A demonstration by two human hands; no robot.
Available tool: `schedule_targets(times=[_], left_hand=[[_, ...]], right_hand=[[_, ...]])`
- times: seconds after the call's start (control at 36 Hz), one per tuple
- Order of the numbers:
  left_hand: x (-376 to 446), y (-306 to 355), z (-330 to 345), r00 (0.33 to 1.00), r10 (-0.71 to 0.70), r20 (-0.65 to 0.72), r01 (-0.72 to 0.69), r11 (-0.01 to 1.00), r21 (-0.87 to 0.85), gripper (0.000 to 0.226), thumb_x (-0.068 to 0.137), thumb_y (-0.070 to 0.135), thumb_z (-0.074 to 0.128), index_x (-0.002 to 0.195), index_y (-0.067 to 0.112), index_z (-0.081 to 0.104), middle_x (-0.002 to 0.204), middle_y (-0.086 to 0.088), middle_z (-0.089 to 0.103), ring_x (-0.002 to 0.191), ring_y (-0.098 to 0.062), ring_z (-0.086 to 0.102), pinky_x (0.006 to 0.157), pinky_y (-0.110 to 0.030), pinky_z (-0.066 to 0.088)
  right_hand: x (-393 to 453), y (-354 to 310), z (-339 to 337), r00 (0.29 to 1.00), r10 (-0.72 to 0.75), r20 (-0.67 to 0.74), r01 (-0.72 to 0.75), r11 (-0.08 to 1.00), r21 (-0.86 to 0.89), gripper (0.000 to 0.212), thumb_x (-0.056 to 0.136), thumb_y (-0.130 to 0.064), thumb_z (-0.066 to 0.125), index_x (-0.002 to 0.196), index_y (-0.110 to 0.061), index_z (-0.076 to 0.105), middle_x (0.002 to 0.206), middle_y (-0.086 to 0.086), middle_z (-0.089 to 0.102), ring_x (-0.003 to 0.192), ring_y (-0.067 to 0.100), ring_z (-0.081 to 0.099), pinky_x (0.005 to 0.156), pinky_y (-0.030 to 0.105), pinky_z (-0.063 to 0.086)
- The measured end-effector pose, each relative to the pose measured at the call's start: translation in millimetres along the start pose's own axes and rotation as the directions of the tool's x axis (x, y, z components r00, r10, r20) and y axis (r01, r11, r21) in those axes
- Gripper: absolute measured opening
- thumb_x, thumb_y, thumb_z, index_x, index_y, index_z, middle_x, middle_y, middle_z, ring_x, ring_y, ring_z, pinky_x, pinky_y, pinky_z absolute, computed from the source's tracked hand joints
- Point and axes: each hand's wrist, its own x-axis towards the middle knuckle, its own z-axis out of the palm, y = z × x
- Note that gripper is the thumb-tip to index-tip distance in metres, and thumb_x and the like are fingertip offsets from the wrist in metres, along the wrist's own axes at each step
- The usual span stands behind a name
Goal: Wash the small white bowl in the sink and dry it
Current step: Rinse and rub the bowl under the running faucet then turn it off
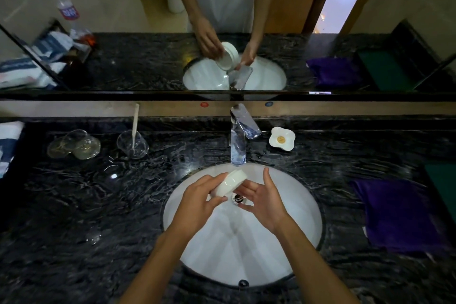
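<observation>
Tabletop [74,205]: dark veined stone, it runs from the left edge to the right edge of the view; a wide bare part lies to the left of the sink.
Mirror [123,7]: it stands along the far edge of the tabletop and shows the hands and the bowl again.
Sink [234,254]: white oval basin set into the tabletop, with the drain [238,198] near its far side; much free room inside the near half.
Purple cloth [397,215]: flat on the tabletop to the right of the sink, apart from its rim.
Faucet [238,140]: chrome, behind the sink, its spout ends just above the bowl.
Left hand [197,205]: over the basin; the fingers are curled round the rim of the bowl and hold it.
Right hand [266,200]: beside the bowl, palm turned towards it, fingers spread and relaxed, holding nothing.
Small white bowl [230,182]: above the sink under the spout, tilted on its side.
Flower-shaped dish [282,138]: to the right of the faucet.
Clear cup [133,143]: left of the faucet, with a white stick inside.
</observation>
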Motion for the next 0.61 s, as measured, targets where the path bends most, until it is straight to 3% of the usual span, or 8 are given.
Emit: schedule_targets(times=[0.06,0.31,0.44,0.61], left_hand=[[-0.4,0.2,-0.9,1.000,0.013,0.005,-0.013,1.000,0.005,0.057,0.083,0.019,0.078,0.136,0.028,0.060,0.100,0.009,0.065,0.093,-0.006,0.060,0.087,-0.032,0.054],[-4.3,6.6,-0.4,0.998,0.036,0.054,-0.037,0.999,0.003,0.056,0.083,0.020,0.078,0.135,0.033,0.061,0.093,0.012,0.062,0.088,-0.004,0.059,0.081,-0.027,0.052],[-2.2,2.4,-1.3,0.998,-0.054,0.022,0.055,0.997,-0.050,0.055,0.081,0.019,0.079,0.133,0.029,0.063,0.099,0.012,0.066,0.092,-0.011,0.064,0.085,-0.040,0.058],[-0.7,5.1,1.6,0.992,-0.127,-0.026,0.122,0.984,-0.130,0.051,0.080,0.013,0.079,0.127,0.030,0.068,0.100,0.007,0.068,0.091,-0.011,0.065,0.084,-0.034,0.058]], right_hand=[[-1.3,2.0,-2.5,1.000,-0.001,0.003,0.001,1.000,-0.016,0.083,0.095,-0.075,0.016,0.126,-0.019,0.068,0.127,0.002,0.073,0.131,0.016,0.057,0.122,0.057,0.026],[-4.3,9.3,-8.8,1.000,0.000,0.005,0.000,0.999,-0.032,0.088,0.093,-0.077,0.014,0.132,-0.018,0.067,0.132,0.002,0.071,0.134,0.014,0.054,0.123,0.055,0.023],[-3.9,6.4,-6.1,1.000,0.006,0.001,-0.006,0.998,-0.056,0.089,0.093,-0.077,0.009,0.130,-0.022,0.068,0.130,0.000,0.071,0.138,0.014,0.049,0.123,0.056,0.020],[4.6,5.1,-3.8,1.000,0.008,-0.016,-0.009,0.999,-0.053,0.089,0.093,-0.078,0.008,0.135,-0.024,0.065,0.137,-0.001,0.067,0.144,0.015,0.042,0.124,0.055,0.018]])
